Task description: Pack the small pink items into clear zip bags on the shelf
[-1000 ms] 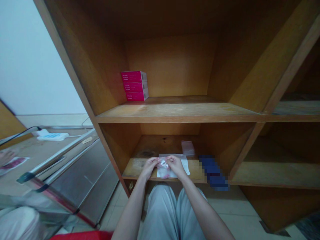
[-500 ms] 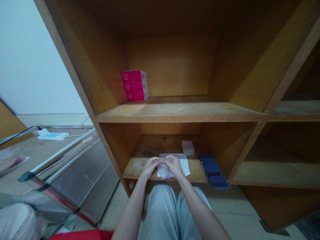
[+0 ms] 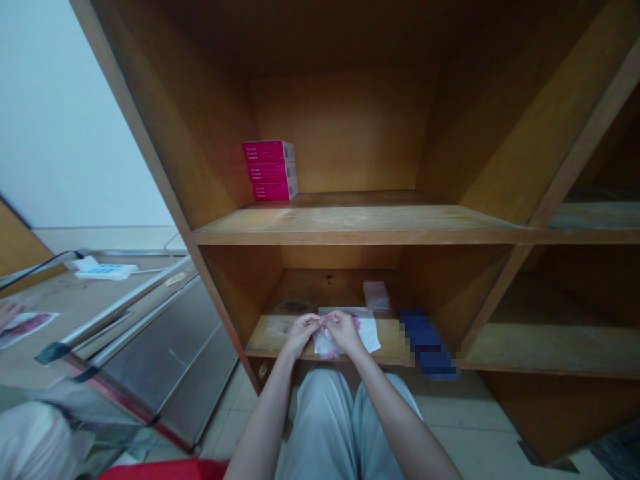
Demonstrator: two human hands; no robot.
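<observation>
My left hand and my right hand meet over the front of the lower wooden shelf. Both pinch the top edge of a small clear plastic bag with pink bits inside; the bag hangs between them just above the shelf. Under the hands lies a white sheet. A second small clear bag lies further back on the same shelf. To the right of my right hand sits a dark blue object, blurred out.
Three pink boxes are stacked at the left back of the upper shelf. A metal-framed panel leans at the left. A white power strip lies on the floor. Another person's knee shows bottom left.
My hands have drawn slightly closer together on the bag's top edge. At the far left another person's hand has drawn back from the pink paper on the floor.
</observation>
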